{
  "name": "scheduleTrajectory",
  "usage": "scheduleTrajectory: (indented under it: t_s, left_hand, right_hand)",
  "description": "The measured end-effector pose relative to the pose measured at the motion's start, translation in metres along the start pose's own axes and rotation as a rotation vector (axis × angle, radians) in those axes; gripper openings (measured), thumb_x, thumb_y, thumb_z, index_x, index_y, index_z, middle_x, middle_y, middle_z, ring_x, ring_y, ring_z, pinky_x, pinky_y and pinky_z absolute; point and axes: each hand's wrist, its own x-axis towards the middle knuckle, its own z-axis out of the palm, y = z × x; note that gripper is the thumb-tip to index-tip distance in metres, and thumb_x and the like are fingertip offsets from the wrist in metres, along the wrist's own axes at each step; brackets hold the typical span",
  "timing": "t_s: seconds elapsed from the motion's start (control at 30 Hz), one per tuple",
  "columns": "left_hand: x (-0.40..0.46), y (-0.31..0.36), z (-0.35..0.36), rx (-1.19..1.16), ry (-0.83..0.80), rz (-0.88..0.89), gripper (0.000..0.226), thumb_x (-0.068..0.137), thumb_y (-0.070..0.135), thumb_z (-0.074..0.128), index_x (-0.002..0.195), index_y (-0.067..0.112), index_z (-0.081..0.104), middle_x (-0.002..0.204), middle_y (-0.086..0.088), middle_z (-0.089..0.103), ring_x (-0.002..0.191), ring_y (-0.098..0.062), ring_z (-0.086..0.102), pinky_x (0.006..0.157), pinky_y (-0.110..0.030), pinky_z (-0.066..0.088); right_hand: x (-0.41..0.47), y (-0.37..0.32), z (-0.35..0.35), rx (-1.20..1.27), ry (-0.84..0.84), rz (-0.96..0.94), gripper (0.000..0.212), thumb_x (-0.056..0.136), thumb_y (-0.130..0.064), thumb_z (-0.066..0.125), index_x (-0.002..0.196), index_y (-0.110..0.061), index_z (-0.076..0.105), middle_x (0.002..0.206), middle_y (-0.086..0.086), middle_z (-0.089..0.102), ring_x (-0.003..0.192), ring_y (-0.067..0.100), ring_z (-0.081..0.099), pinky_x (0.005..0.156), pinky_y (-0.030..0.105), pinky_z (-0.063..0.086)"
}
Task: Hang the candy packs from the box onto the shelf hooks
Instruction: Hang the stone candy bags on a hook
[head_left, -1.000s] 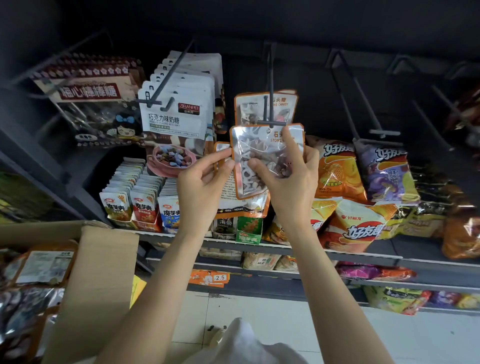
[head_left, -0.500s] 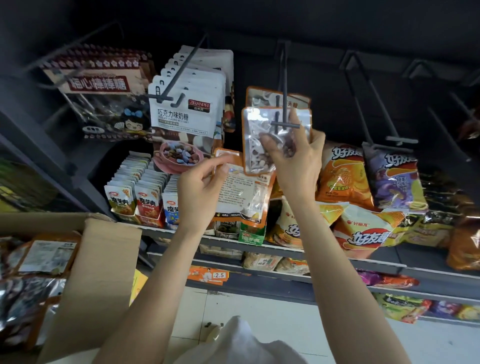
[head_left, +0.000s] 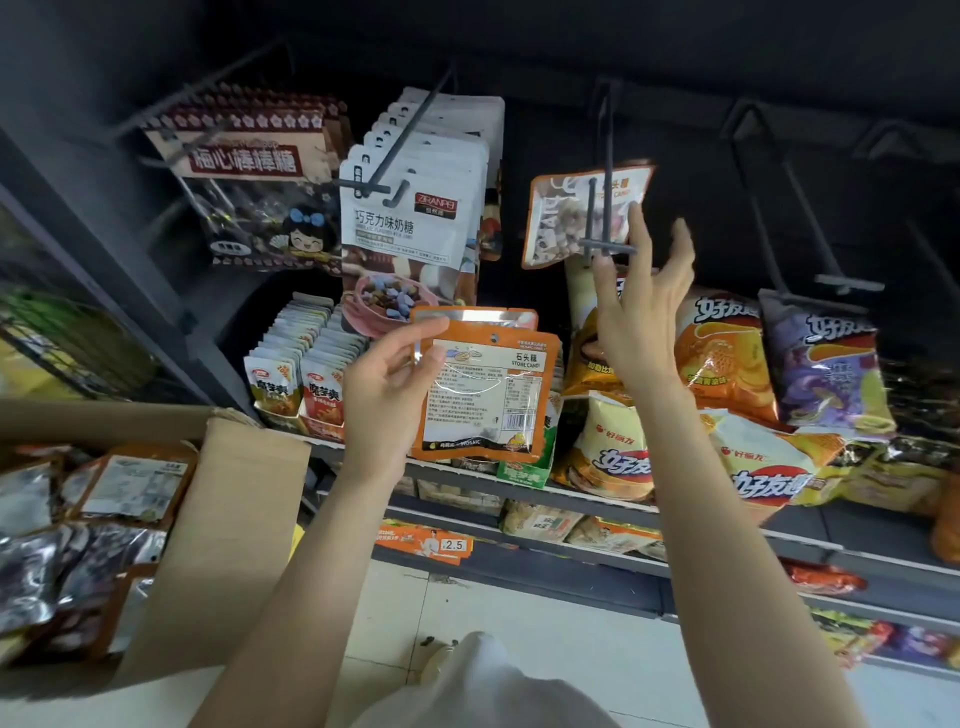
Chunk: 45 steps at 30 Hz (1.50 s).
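Hook (head_left: 597, 208) front open; chip bags (head_left: 722, 353) below.

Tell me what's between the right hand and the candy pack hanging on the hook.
Only the hook's front crossbar; the right hand is open just in front of the hung candy pack, head view.

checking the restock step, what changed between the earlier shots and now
The right hand slid the pack it held onto the hook and let go; that hung pack now sits further back, fingers straight. The left hand still grips the remaining packs. The box is unmoved.
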Motion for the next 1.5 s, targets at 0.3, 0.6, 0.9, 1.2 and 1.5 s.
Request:
scheduleTrajectory:
  t_s: [0.3,0.6,0.9,1.2,1.5]
  left_hand:
    - [-0.008,0.004,0.019,-0.139,0.018,-0.114,0.027,0.083,-0.001,0.066,0.096,0.023,0.07,0.108,-0.004,0.071,0.107,-0.019,0.065,0.096,-0.039,0.051]
    - [-0.011,0.012,0.029,-0.223,-0.03,-0.146,0.032,0.067,0.002,0.073,0.094,0.019,0.068,0.104,-0.001,0.071,0.103,-0.017,0.066,0.085,-0.026,0.054]
    - [-0.009,0.021,0.036,-0.553,-0.04,-0.124,0.03,0.073,-0.001,0.063,0.097,0.016,0.055,0.095,0.0,0.066,0.082,-0.011,0.066,0.064,-0.022,0.053]
    - [-0.017,0.004,0.036,-0.44,-0.316,-0.217,0.037,0.076,-0.002,0.061,0.101,0.023,0.049,0.097,-0.001,0.07,0.09,-0.02,0.066,0.086,-0.044,0.048]
    - [0.017,0.03,0.038,0.133,-0.371,0.224,0.032,0.092,0.001,0.057,0.109,0.025,0.045,0.115,-0.006,0.053,0.098,-0.001,0.063,0.086,-0.017,0.049]
  right_hand:
    - [-0.103,-0.021,-0.027,0.524,-0.366,0.387,0.036,0.086,-0.033,0.069,0.116,-0.017,0.057,0.094,-0.008,0.07,0.086,0.004,0.065,0.068,0.016,0.053]
    - [-0.113,-0.014,-0.052,0.748,-0.264,0.376,0.014,0.091,-0.011,0.063,0.104,-0.013,0.058,0.101,-0.003,0.071,0.092,0.004,0.066,0.073,0.018,0.052]
    - [-0.122,-0.007,-0.068,0.971,-0.288,0.448,0.021,0.086,-0.025,0.057,0.105,-0.014,0.058,0.096,0.002,0.074,0.09,0.015,0.07,0.067,0.023,0.055]
    - [-0.108,-0.004,-0.064,1.051,-0.136,0.505,0.01,0.09,-0.016,0.06,0.098,-0.015,0.055,0.089,-0.001,0.074,0.084,0.013,0.07,0.069,0.026,0.055]
    - [-0.079,-0.013,-0.069,0.634,-0.053,0.161,0.01,0.096,-0.014,0.058,0.101,-0.021,0.053,0.092,-0.006,0.071,0.088,0.01,0.069,0.067,0.027,0.057]
